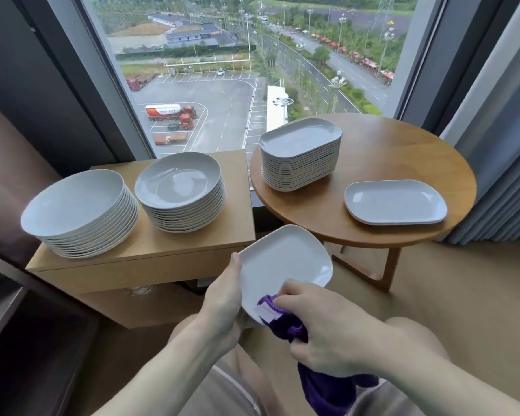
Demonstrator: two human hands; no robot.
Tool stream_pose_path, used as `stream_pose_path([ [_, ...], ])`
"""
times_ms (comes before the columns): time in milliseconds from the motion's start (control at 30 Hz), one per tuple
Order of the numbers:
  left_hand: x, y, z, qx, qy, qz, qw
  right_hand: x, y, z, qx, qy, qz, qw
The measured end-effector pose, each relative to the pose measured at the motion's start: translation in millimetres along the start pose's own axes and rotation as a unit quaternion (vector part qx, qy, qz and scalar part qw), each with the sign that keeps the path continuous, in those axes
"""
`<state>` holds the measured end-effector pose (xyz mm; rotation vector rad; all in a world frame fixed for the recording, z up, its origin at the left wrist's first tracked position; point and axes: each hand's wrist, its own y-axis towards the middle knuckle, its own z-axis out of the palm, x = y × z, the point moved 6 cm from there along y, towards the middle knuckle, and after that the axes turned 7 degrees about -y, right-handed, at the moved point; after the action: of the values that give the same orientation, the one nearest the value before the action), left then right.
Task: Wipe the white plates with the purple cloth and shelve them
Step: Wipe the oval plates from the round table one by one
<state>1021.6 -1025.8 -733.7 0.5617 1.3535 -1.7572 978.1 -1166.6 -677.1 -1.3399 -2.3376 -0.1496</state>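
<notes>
Left hand (222, 298) grips white plate (285, 262); right hand (327, 331) presses purple cloth (285, 325) against its near edge.

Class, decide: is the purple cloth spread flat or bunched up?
Bunched: the purple cloth is crumpled in the right hand, pressed against the held plate.

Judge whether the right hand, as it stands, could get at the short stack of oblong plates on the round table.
Probably yes: nothing lies between the right hand and the short stack, but it grips the purple cloth.
</notes>
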Motion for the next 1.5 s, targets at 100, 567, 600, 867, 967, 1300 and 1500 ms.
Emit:
stream_pose_path([
  [100,-7,-3,1,0.01,0.021,0.028,0.999,-18,1,-1,-0.002,-0.022,0.039,0.999],
  [567,24,-18,27,0.138,0.077,-0.044,0.986,-97,-4,-21,-0.073,-0.062,0.213,0.972],
  [600,26,-17,28,0.137,0.081,-0.044,0.986,-92,-3,-19,-0.073,-0.061,0.201,0.975],
  [867,13,-5,14,0.075,0.094,-0.005,0.993,4,1,5,-0.047,-0.006,0.005,0.999],
  [967,-5,1,6,0.067,0.105,0.031,0.992,11,-1,6,-0.011,-0.017,-0.006,1.0],
  [1300,-37,-3,3,0.043,0.149,0.128,0.98,-66,0,-6,-0.023,-0.064,0.134,0.989],
  [1500,-17,-11,18,0.114,0.187,0.108,0.97,-95,-3,-25,-0.083,-0.075,0.211,0.971],
])
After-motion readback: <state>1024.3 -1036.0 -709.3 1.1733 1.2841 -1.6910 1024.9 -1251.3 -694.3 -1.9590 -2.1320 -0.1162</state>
